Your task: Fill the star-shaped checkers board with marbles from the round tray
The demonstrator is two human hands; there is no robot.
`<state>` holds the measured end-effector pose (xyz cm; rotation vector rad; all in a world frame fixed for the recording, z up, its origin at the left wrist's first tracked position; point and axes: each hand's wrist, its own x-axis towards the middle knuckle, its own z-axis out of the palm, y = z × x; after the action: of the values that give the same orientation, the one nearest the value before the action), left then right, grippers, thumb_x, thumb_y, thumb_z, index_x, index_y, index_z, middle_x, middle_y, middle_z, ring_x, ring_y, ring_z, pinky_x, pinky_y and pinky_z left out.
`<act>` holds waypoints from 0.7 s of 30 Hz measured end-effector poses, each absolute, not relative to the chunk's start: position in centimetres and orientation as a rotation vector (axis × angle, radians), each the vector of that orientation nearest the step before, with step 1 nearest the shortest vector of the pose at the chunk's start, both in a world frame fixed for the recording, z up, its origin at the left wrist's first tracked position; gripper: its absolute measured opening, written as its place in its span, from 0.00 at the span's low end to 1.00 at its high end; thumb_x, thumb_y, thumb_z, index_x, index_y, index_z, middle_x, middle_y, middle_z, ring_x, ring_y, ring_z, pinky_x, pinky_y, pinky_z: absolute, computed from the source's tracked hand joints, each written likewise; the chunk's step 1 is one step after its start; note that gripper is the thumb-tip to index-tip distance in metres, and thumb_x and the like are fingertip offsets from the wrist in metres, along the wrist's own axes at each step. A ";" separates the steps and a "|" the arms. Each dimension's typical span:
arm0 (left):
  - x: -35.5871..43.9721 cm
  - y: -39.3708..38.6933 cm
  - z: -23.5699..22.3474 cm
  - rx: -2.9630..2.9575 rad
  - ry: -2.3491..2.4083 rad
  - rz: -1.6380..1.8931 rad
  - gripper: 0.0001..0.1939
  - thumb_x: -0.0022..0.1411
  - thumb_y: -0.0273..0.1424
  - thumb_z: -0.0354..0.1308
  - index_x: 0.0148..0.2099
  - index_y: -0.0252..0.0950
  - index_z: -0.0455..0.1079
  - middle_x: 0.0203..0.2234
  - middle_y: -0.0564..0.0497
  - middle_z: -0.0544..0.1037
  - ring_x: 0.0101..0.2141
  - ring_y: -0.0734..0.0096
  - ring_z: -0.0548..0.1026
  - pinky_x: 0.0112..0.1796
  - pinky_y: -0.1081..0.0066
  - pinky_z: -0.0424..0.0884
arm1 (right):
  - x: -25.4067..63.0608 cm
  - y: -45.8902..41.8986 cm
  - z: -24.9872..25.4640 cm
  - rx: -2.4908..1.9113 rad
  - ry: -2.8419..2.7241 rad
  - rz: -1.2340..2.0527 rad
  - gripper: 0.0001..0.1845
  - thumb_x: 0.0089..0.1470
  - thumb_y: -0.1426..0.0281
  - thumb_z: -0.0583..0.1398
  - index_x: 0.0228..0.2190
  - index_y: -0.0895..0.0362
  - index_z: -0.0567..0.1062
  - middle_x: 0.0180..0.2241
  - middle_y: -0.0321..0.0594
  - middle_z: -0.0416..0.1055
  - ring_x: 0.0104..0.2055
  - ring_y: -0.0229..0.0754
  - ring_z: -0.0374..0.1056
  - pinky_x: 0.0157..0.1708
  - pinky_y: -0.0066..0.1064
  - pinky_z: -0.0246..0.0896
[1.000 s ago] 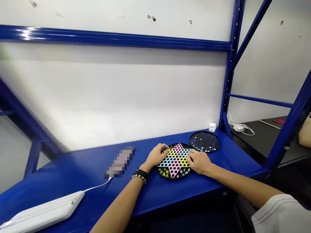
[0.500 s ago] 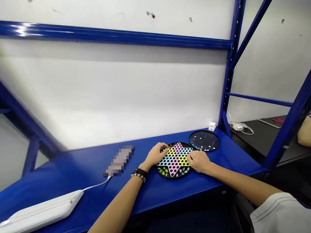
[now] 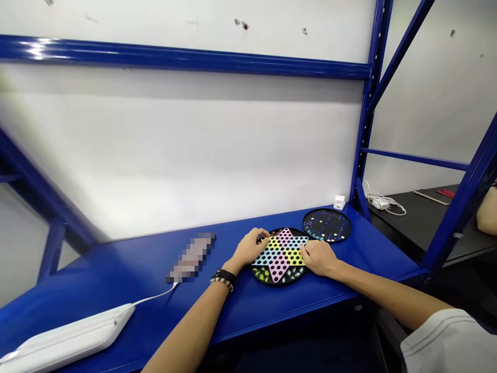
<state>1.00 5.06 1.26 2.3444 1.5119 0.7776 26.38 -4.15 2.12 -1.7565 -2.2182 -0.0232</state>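
A star-shaped Chinese checkers board, with pink, yellow and light blue points full of dark holes, lies over a round black tray. Yellow-green and whitish pieces show in the tray's compartments below the star. My left hand, with a dark band and beads at the wrist, curls its fingers at the board's left edge. On the opposite edge my right hand is closed, its thumb and bent index finger pinching the board. The undersides of both grips are hidden.
Behind my right hand lies a second round black disc with small holes. White chargers stand in the back corner. A pixelated phone-like object is cabled to a white case. Blue rack posts border the right; beyond them is another person's arm.
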 end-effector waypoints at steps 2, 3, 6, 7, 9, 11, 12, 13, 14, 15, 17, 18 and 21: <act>1.1 4.9 1.4 2.343 1.517 0.776 0.17 0.60 0.44 0.51 0.43 0.41 0.72 0.41 0.49 0.77 0.40 0.61 0.74 0.43 0.65 0.70 | 26.5 -4.1 2.1 -1.735 -2.204 -0.023 0.27 0.67 0.61 0.45 0.28 0.58 0.77 0.33 0.43 0.76 0.32 0.39 0.70 0.30 0.29 0.51; 1.1 4.9 1.5 2.341 1.518 0.778 0.17 0.60 0.44 0.51 0.43 0.41 0.72 0.41 0.49 0.77 0.40 0.61 0.74 0.42 0.65 0.70 | 26.5 -4.0 2.0 -1.728 -2.202 -0.019 0.27 0.67 0.61 0.45 0.28 0.57 0.77 0.34 0.43 0.76 0.32 0.39 0.70 0.30 0.29 0.50; 1.1 4.9 1.5 2.340 1.515 0.783 0.16 0.60 0.43 0.51 0.43 0.41 0.73 0.41 0.50 0.77 0.40 0.62 0.74 0.42 0.65 0.70 | 26.6 -3.9 1.9 -1.723 -2.213 0.002 0.27 0.67 0.61 0.44 0.28 0.57 0.77 0.33 0.42 0.76 0.32 0.38 0.69 0.31 0.28 0.51; 1.1 4.9 1.4 2.342 1.516 0.782 0.16 0.60 0.43 0.51 0.43 0.41 0.73 0.41 0.50 0.77 0.40 0.62 0.74 0.42 0.65 0.70 | 26.7 -3.8 1.9 -1.716 -2.216 0.006 0.27 0.68 0.61 0.44 0.28 0.57 0.77 0.32 0.42 0.75 0.33 0.38 0.69 0.31 0.28 0.51; 1.1 5.0 1.3 2.347 1.519 0.773 0.16 0.60 0.43 0.51 0.43 0.41 0.73 0.41 0.50 0.77 0.39 0.62 0.74 0.42 0.65 0.70 | 26.8 -3.7 1.7 -1.691 -2.221 0.000 0.27 0.68 0.61 0.44 0.29 0.57 0.77 0.33 0.41 0.75 0.33 0.38 0.69 0.31 0.28 0.52; 1.1 5.0 1.3 2.353 1.523 0.769 0.16 0.60 0.43 0.51 0.43 0.42 0.73 0.41 0.50 0.77 0.39 0.63 0.74 0.42 0.65 0.70 | 26.9 -3.6 1.6 -1.663 -2.225 -0.024 0.27 0.68 0.61 0.44 0.30 0.56 0.77 0.34 0.40 0.75 0.34 0.37 0.70 0.32 0.28 0.53; 1.0 5.0 1.3 2.354 1.524 0.770 0.16 0.60 0.43 0.51 0.43 0.42 0.73 0.41 0.50 0.77 0.39 0.62 0.74 0.42 0.65 0.70 | 27.0 -3.6 1.5 -1.654 -2.228 -0.043 0.26 0.68 0.61 0.44 0.31 0.56 0.77 0.35 0.40 0.75 0.35 0.37 0.70 0.32 0.28 0.54; 1.0 5.0 1.3 2.357 1.523 0.770 0.16 0.60 0.43 0.51 0.43 0.41 0.73 0.41 0.50 0.77 0.40 0.62 0.74 0.42 0.65 0.70 | 27.1 -3.6 1.4 -1.649 -2.235 -0.064 0.26 0.68 0.61 0.44 0.32 0.56 0.77 0.37 0.40 0.75 0.35 0.37 0.70 0.32 0.28 0.54; 1.0 4.9 1.4 2.360 1.520 0.769 0.16 0.60 0.43 0.51 0.43 0.41 0.73 0.41 0.50 0.77 0.40 0.62 0.74 0.42 0.65 0.70 | 27.3 -3.7 1.4 -1.650 -2.242 -0.085 0.26 0.68 0.61 0.44 0.33 0.56 0.77 0.38 0.41 0.75 0.34 0.37 0.70 0.32 0.28 0.55; 1.0 4.9 1.4 2.362 1.519 0.767 0.15 0.61 0.42 0.50 0.43 0.41 0.72 0.41 0.50 0.77 0.40 0.62 0.74 0.43 0.65 0.70 | 27.5 -3.7 1.3 -1.654 -2.252 -0.101 0.25 0.68 0.61 0.44 0.34 0.56 0.77 0.39 0.41 0.75 0.34 0.38 0.70 0.32 0.28 0.55; 1.1 4.8 1.5 2.366 1.521 0.756 0.15 0.61 0.42 0.50 0.43 0.41 0.72 0.41 0.50 0.77 0.41 0.62 0.74 0.43 0.65 0.70 | 27.9 -3.9 1.2 -1.667 -2.279 -0.118 0.24 0.68 0.61 0.45 0.34 0.57 0.76 0.39 0.42 0.75 0.34 0.38 0.71 0.32 0.28 0.55; 1.1 4.8 1.5 2.368 1.523 0.752 0.15 0.61 0.42 0.50 0.43 0.41 0.72 0.41 0.50 0.77 0.41 0.62 0.74 0.43 0.65 0.70 | 28.2 -4.0 1.2 -1.669 -2.295 -0.116 0.23 0.68 0.61 0.45 0.34 0.56 0.76 0.38 0.42 0.75 0.35 0.39 0.71 0.32 0.28 0.56; 1.1 4.7 1.5 2.363 1.531 0.744 0.15 0.61 0.42 0.50 0.44 0.41 0.72 0.41 0.50 0.77 0.41 0.62 0.74 0.43 0.65 0.70 | 28.8 -4.3 1.3 -1.675 -2.332 -0.102 0.23 0.69 0.62 0.45 0.34 0.56 0.75 0.35 0.42 0.76 0.36 0.40 0.71 0.33 0.28 0.56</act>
<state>1.06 4.73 1.51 2.3634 1.5308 0.7438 28.80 -4.30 1.34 -1.6751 -2.3320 -0.1021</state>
